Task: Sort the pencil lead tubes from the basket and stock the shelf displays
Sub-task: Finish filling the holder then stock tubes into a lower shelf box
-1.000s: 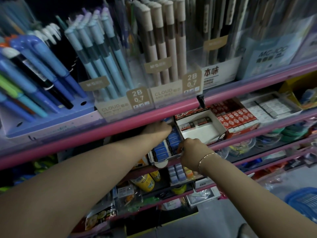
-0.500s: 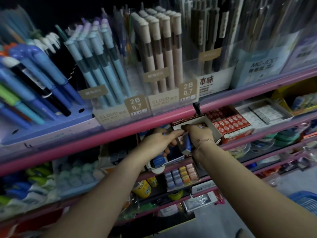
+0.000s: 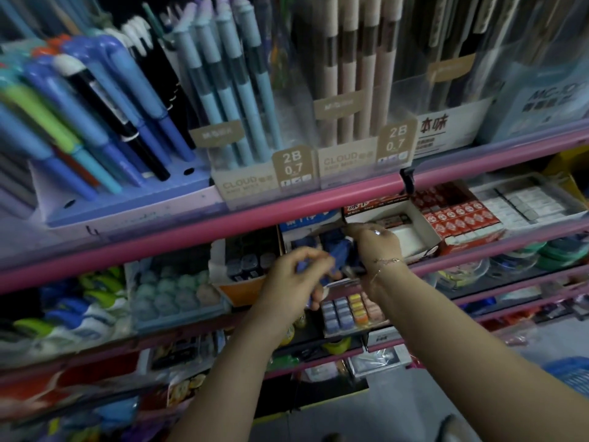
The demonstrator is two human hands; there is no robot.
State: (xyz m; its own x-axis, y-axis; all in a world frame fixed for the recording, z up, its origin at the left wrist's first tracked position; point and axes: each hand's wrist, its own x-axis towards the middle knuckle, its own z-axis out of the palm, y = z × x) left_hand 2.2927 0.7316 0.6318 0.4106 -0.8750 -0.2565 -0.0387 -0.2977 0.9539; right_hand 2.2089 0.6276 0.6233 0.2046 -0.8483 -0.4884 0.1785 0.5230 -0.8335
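Blue plastic pencil lead tubes (image 3: 331, 250), small flat rectangular cases, sit in a white cardboard display box (image 3: 288, 239) on the second shelf, just under the pink rounded shelf rail (image 3: 197, 232). Motion blur over the box; tube count cannot be told. Left hand (image 3: 296, 282) reaches up to the front edge of that shelf, fingers curled, the grip pinching a small blue tube between thumb and fingertips. Right hand (image 3: 377, 250) is at the right side of the same box, palm away from camera, fingers curled down onto blue tubes; grip looks closed on them, detail blurred. Thin chain bracelet (image 3: 387, 263) on the right wrist. Both forearms bare, extended from the bottom of frame upward.

Left of the box: an orange-fronted carton of dark tubes (image 3: 247, 266). Right of it: a white open carton (image 3: 404, 231), then red-and-white small packs (image 3: 459, 218) in rows, then white erasers (image 3: 522, 202) in a clear tray.

Top shelf: clear plastic holders with light blue mechanical pencils (image 3: 232, 90) and beige ones (image 3: 357, 74), tan "2B 0.7" tags (image 3: 294, 167). Far left, glossy blue pens (image 3: 95, 100) leaning in a blue stand.

Lower shelf holds pastel blocks (image 3: 350, 309) in a tray. Grey floor; blue mesh basket (image 3: 570, 374) at the right edge. Dim shop lighting.
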